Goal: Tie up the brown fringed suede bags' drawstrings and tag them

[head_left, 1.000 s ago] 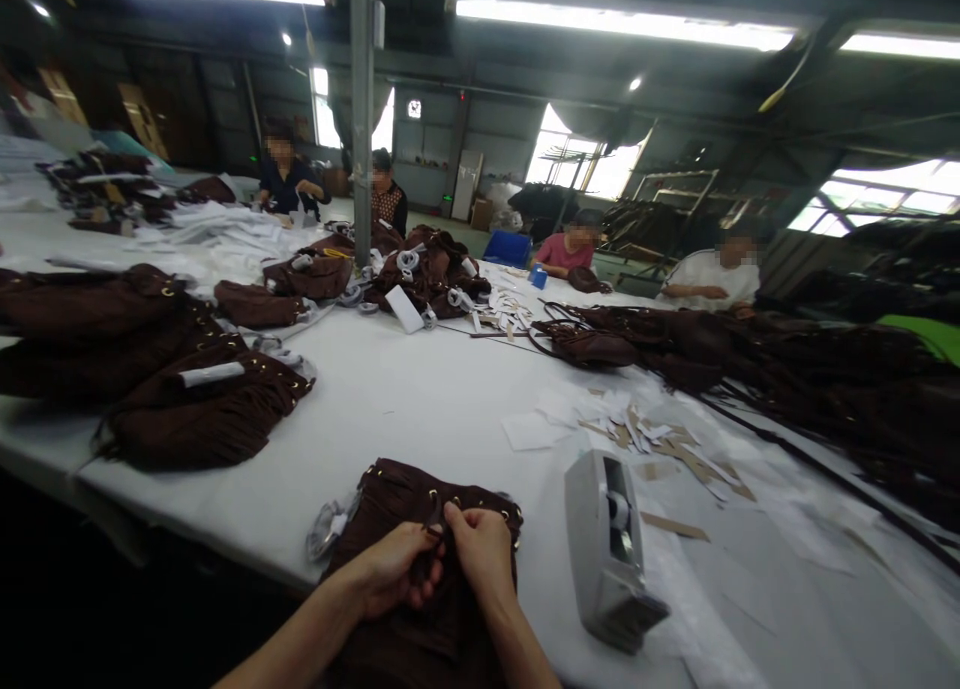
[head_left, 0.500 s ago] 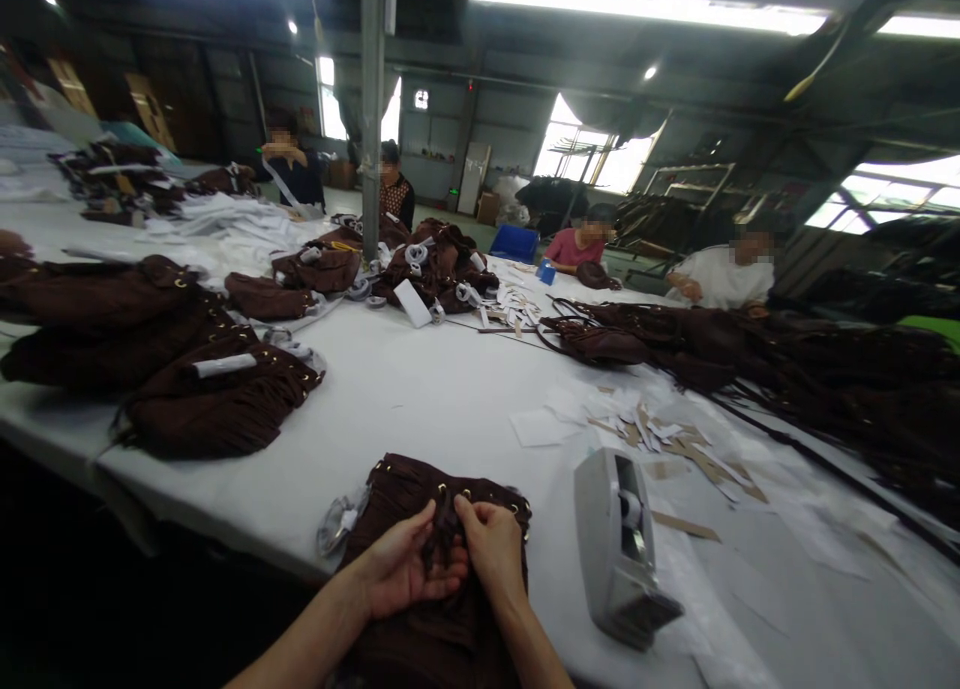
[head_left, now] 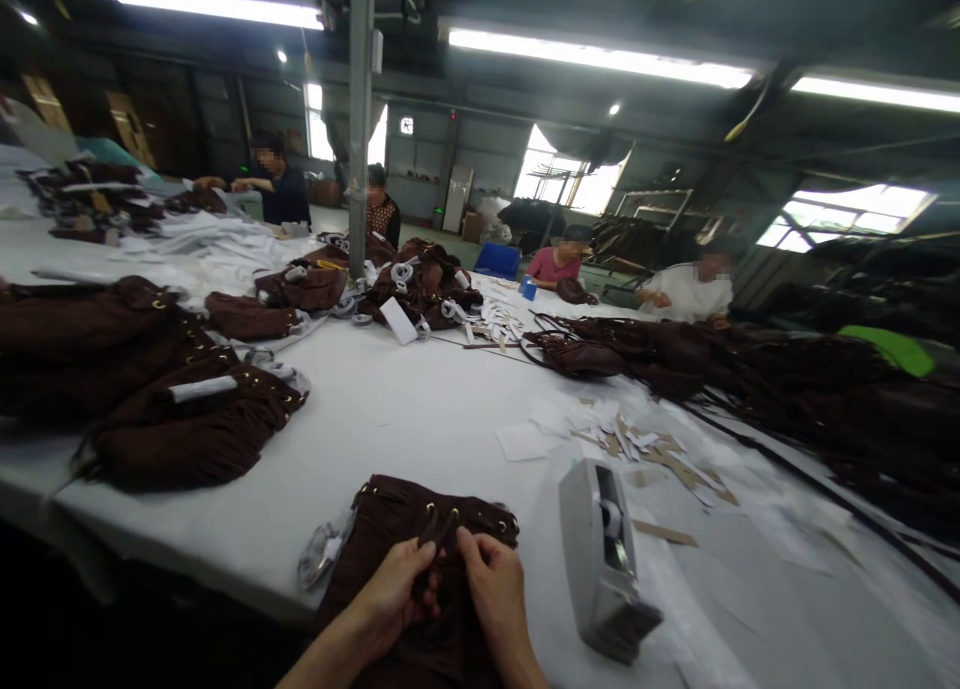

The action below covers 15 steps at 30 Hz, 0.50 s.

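A dark brown bag with brass eyelets along its top edge lies in front of me at the table's near edge. My left hand is closed around the brown drawstring that comes out of the front eyelets. Beside it, my right hand is closed in a pinch at the drawstring's right side; its fingertips hide most of what they grip. Clear plastic wrapping around a grey part sticks out at the bag's left.
To the right stands a grey tape dispenser, with paper and card scraps behind it. More brown bags lie at the left, and a long heap of bags at the right. A post rises mid-table. Several people sit across.
My left fingers, loosely spread before, have curled around the drawstring. My right hand keeps its pinch beside it. The camera view has shifted, so the scene sits slightly lower and further left.
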Each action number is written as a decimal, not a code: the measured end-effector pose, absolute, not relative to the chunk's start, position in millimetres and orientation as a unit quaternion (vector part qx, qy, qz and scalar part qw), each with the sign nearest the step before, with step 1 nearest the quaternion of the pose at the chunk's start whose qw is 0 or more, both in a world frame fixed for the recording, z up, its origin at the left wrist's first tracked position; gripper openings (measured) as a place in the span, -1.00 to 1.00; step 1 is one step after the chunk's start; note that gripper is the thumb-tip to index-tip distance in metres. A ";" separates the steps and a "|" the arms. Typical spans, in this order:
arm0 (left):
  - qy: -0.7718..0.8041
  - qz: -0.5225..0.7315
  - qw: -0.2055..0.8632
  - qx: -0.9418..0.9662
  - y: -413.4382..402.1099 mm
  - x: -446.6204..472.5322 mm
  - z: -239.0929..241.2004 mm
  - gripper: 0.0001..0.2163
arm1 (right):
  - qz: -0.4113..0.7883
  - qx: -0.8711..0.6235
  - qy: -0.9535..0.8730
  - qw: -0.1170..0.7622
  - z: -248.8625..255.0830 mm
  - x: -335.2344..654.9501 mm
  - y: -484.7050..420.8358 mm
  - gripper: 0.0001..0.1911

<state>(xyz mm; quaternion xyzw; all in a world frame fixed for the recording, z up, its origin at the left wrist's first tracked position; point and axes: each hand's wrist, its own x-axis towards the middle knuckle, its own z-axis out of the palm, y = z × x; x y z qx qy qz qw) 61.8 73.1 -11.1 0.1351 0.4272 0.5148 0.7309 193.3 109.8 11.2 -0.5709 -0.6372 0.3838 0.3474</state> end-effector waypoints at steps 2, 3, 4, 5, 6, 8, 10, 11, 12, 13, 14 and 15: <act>0.435 0.516 0.722 0.153 73.1 64.0 -14.5 -0.57 | 0.336 -0.585 -0.647 0.356 14.3 203.5 105.2 -0.64; 0.435 0.515 0.721 0.159 73.5 64.7 -16.8 -0.55 | 0.296 -0.589 -0.657 0.366 16.4 208.5 103.8 -0.69; 0.434 0.514 0.722 0.164 74.1 65.1 -19.4 -0.53 | 0.255 -0.591 -0.666 0.377 18.5 213.4 103.8 -0.72; 0.434 0.511 0.723 0.168 74.8 65.3 -21.9 -0.52 | 0.220 -0.592 -0.672 0.388 20.6 218.1 105.8 -0.73; 0.435 0.508 0.724 0.172 75.5 65.5 -24.1 -0.50 | 0.195 -0.594 -0.672 0.397 22.3 222.5 110.4 -0.73; 0.435 0.503 0.726 0.174 76.5 65.9 -27.6 -0.48 | 0.176 -0.618 -0.655 0.397 23.8 230.7 128.3 -0.71; 0.437 0.502 0.727 0.170 77.5 66.5 -30.2 -0.46 | 0.171 -0.659 -0.629 0.376 22.2 238.2 157.3 -0.68; 0.439 0.504 0.725 0.169 78.2 66.8 -31.7 -0.46 | 0.167 -0.678 -0.618 0.361 20.4 241.6 174.8 -0.67; 0.440 0.506 0.723 0.167 79.2 67.1 -33.6 -0.45 | 0.161 -0.691 -0.611 0.351 18.2 244.7 193.2 -0.66; 0.442 0.506 0.722 0.166 80.6 67.3 -35.8 -0.44 | 0.153 -0.701 -0.605 0.344 15.9 247.4 211.7 -0.65; 0.444 0.504 0.722 0.165 82.1 67.3 -38.2 -0.43 | 0.145 -0.710 -0.600 0.340 13.6 249.6 229.5 -0.65; 0.447 0.501 0.723 0.163 83.6 67.2 -40.5 -0.41 | 0.136 -0.718 -0.594 0.336 11.3 251.2 245.9 -0.64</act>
